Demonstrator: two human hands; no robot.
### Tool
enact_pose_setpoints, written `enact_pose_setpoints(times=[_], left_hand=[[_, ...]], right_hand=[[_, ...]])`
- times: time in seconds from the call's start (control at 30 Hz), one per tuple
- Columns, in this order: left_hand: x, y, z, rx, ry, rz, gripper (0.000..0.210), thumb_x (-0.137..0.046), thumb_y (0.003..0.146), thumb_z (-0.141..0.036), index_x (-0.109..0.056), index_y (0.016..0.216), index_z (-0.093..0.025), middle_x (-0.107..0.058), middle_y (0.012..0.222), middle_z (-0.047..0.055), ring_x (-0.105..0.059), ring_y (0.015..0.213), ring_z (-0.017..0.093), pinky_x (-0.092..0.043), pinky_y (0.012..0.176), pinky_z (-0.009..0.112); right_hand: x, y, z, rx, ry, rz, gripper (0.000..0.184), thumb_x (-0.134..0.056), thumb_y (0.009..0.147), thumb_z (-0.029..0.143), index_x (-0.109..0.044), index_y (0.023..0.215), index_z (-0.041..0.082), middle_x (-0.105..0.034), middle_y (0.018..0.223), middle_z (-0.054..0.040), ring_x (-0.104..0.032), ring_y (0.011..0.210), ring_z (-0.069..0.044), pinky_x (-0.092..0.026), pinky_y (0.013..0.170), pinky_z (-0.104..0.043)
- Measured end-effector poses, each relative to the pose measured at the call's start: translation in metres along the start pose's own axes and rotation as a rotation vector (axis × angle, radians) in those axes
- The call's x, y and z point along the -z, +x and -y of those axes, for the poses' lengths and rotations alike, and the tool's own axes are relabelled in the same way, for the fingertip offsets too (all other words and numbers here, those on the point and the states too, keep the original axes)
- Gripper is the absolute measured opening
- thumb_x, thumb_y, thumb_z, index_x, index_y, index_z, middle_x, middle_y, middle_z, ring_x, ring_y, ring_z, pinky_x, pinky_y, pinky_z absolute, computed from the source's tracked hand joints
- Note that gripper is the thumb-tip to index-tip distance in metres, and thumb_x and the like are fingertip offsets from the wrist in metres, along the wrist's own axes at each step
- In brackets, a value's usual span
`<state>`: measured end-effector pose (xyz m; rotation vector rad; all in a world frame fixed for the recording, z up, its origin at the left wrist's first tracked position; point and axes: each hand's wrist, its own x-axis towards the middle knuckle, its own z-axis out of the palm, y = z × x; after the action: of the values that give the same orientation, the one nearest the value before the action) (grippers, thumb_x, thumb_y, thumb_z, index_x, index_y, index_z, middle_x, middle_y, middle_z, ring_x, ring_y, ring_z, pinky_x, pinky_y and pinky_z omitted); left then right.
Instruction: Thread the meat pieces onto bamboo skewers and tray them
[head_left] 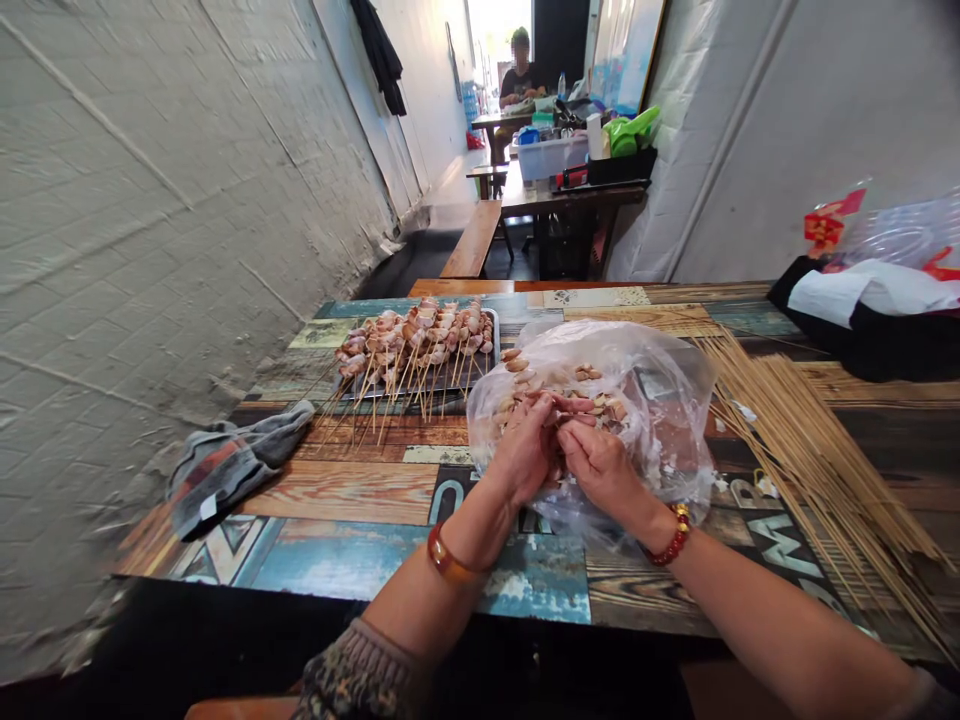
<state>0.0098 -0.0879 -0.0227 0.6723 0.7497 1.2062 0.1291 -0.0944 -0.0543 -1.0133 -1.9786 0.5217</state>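
Note:
Over an open clear plastic bag [675, 390], my two hands meet. The bag holds loose pieces that look like unpeeled garlic cloves [589, 372]. My left hand [525, 450] is curled, its fingers pointing toward the right one. Closed in a pinch, my right hand [600, 465] touches the left fingertips. Whatever lies between the fingers is hidden. Left of the bag, a metal tray [495, 335] bears a pile of threaded garlic skewers [420, 340], stick ends toward me. Bare bamboo skewers [817, 460] lie fanned out at the right.
A grey cloth [236, 465] lies at the table's left edge, by the brick wall [135, 250]. Black and white fabric [870, 300] sits at the back right. Beyond stand a bench [472, 240], a table with a plastic bin [551, 155], and a seated person [519, 85].

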Motion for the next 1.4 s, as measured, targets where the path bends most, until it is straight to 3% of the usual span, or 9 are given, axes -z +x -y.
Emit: enact_pose_setpoints(times=[0.13, 0.37, 0.53, 0.73, 0.93, 1.13, 1.4], left_hand=[[0.005, 0.001, -0.010, -0.052, -0.063, -0.075, 0.034, -0.068, 0.075, -0.046, -0.058, 0.092, -0.018, -0.072, 0.095, 0.008, -0.071, 0.078, 0.020, -0.055, 0.069, 0.031], [0.006, 0.003, -0.009, -0.088, -0.108, -0.075, 0.023, -0.068, 0.077, -0.036, -0.057, 0.081, -0.015, -0.072, 0.078, 0.006, -0.070, 0.072, 0.015, -0.051, 0.064, 0.022], [0.002, -0.001, -0.009, -0.074, -0.132, -0.045, 0.020, -0.067, 0.078, -0.033, -0.057, 0.081, -0.015, -0.072, 0.079, 0.005, -0.070, 0.069, 0.016, -0.053, 0.065, 0.024], [0.005, 0.000, -0.017, -0.095, -0.168, -0.121, 0.029, -0.067, 0.078, -0.037, -0.057, 0.097, -0.017, -0.071, 0.083, 0.005, -0.069, 0.066, 0.016, -0.055, 0.064, 0.028], [0.012, 0.004, -0.016, -0.144, -0.182, -0.121, 0.020, -0.064, 0.079, -0.033, -0.055, 0.088, -0.018, -0.069, 0.078, 0.003, -0.068, 0.066, 0.016, -0.055, 0.065, 0.029], [0.007, 0.003, -0.011, -0.138, -0.172, -0.076, 0.012, -0.058, 0.082, -0.028, -0.053, 0.083, -0.017, -0.070, 0.081, 0.005, -0.068, 0.067, 0.013, -0.050, 0.059, 0.020], [0.007, -0.003, -0.026, -0.227, -0.165, -0.131, 0.029, -0.064, 0.082, -0.039, -0.054, 0.101, -0.020, -0.071, 0.091, 0.005, -0.069, 0.073, 0.016, -0.055, 0.067, 0.029]], right_hand=[[0.000, -0.001, 0.000, -0.007, 0.029, 0.047, 0.028, -0.036, 0.097, 0.023, -0.053, 0.075, 0.021, -0.061, 0.066, -0.0023, -0.058, 0.061, -0.015, -0.041, 0.060, -0.026], [-0.007, -0.005, -0.006, 0.038, -0.013, 0.021, 0.027, -0.036, 0.097, 0.022, -0.056, 0.080, 0.020, -0.066, 0.073, -0.0055, -0.063, 0.066, -0.017, -0.043, 0.063, -0.028], [-0.007, -0.005, -0.006, 0.063, -0.037, -0.002, 0.029, -0.036, 0.097, 0.021, -0.053, 0.074, 0.020, -0.064, 0.068, -0.0038, -0.061, 0.061, -0.016, -0.041, 0.058, -0.027], [-0.005, -0.004, -0.005, 0.050, -0.014, 0.049, 0.028, -0.036, 0.098, 0.021, -0.055, 0.077, 0.020, -0.064, 0.069, -0.0032, -0.060, 0.061, -0.015, -0.042, 0.059, -0.026], [-0.005, -0.005, -0.003, 0.068, -0.063, 0.075, 0.028, -0.035, 0.098, 0.019, -0.055, 0.077, 0.019, -0.061, 0.067, -0.0023, -0.059, 0.061, -0.014, -0.042, 0.059, -0.026], [-0.005, -0.005, -0.004, 0.099, -0.066, 0.029, 0.028, -0.035, 0.099, 0.019, -0.054, 0.078, 0.020, -0.061, 0.068, -0.0020, -0.059, 0.061, -0.014, -0.042, 0.059, -0.025], [-0.005, -0.006, -0.004, 0.117, -0.090, 0.082, 0.030, -0.033, 0.099, 0.020, -0.052, 0.076, 0.020, -0.059, 0.066, -0.0022, -0.058, 0.060, -0.014, -0.041, 0.059, -0.026]])
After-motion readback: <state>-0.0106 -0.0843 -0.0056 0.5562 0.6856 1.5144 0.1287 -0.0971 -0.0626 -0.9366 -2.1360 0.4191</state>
